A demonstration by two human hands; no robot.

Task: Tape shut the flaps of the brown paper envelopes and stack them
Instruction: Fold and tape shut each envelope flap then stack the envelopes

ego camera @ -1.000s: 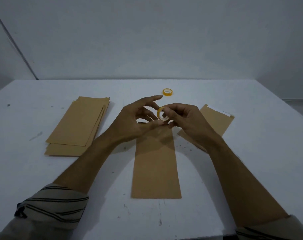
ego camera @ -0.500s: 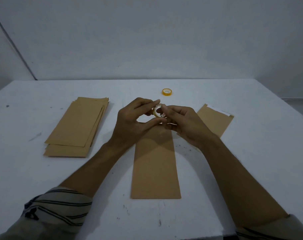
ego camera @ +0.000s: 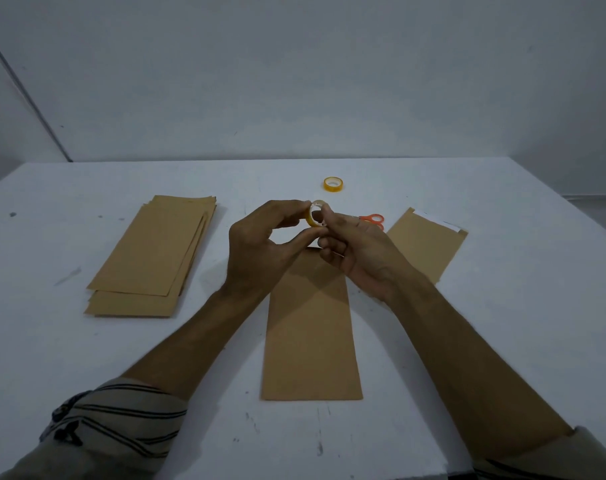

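A small yellow tape roll point(ego camera: 314, 216) is held up above the table between both hands. My left hand point(ego camera: 260, 251) pinches it between thumb and fingers on its left side. My right hand point(ego camera: 353, 251) has its fingertips on the roll's right edge, the other fingers curled. Under the hands a brown paper envelope point(ego camera: 310, 337) lies lengthwise on the white table point(ego camera: 502, 341); its far end is hidden by the hands. A stack of brown envelopes point(ego camera: 156, 254) lies to the left. One more envelope point(ego camera: 429, 244) with a white strip at its top lies to the right.
A second yellow tape roll point(ego camera: 333, 183) sits further back on the table. Orange-handled scissors point(ego camera: 373, 220) lie behind my right hand, mostly hidden. A grey wall rises behind the table's far edge.
Both hands have lifted the roll a little and turned it. The left hand's fingers have closed from spread to a pinch on it. The scissors' handles now show behind the right hand.
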